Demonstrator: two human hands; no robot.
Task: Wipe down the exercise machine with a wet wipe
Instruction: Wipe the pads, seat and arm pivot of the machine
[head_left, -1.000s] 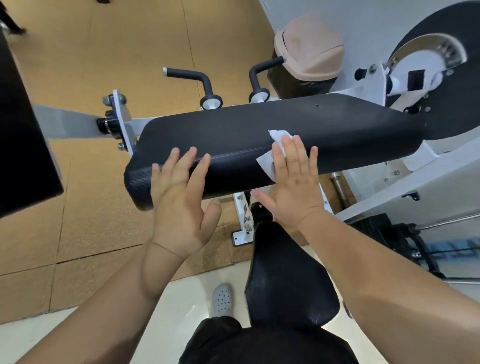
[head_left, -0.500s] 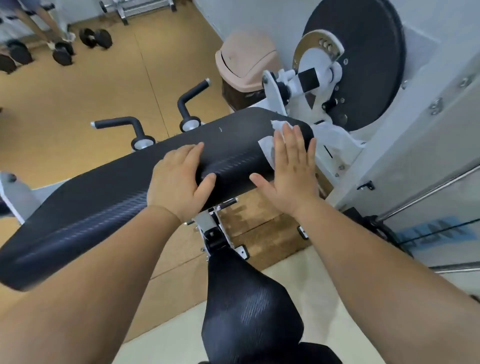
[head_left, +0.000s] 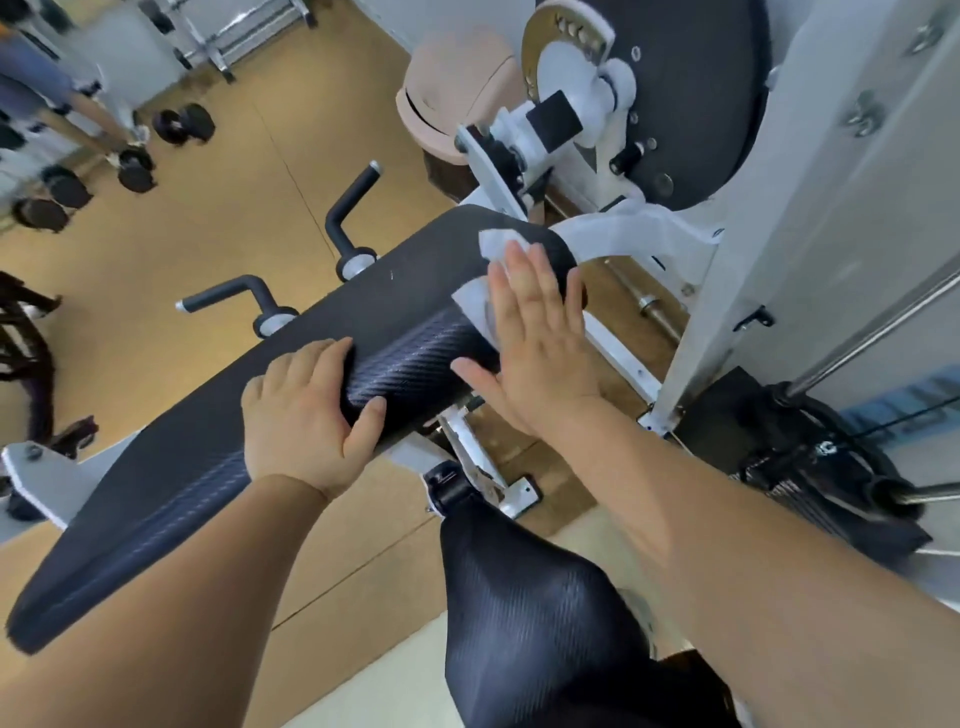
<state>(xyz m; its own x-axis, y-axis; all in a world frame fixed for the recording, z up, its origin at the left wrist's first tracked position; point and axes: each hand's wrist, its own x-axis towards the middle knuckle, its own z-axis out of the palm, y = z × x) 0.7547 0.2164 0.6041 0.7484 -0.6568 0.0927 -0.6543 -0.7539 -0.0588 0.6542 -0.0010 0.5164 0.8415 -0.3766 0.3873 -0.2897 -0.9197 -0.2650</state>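
Your right hand (head_left: 540, 353) presses the wet wipe (head_left: 492, 243) flat on the right end of the black arm pad (head_left: 182, 493)
That hand's fingers lie straight and close together and pinch nothing; the wipe sits under palm and fingertips, with white corners showing beyond them. Your left hand (head_left: 306, 410) grips the pad just beside it, fingers curled over the top and thumb on the near edge. The wipe looks thin and limp and is likely to bunch or slip, so drive it with the flat palm rather than by a corner. The pad looks like textured vinyl over firm padding and should give only slightly. The black seat (head_left: 530, 597) is below you, and two black handles (head_left: 348, 213) stand beyond the pad. On the tan floor (head_left: 156, 249) there is a pink bin (head_left: 457, 104) by the wall and dumbbells (head_left: 184, 122) well off to the left
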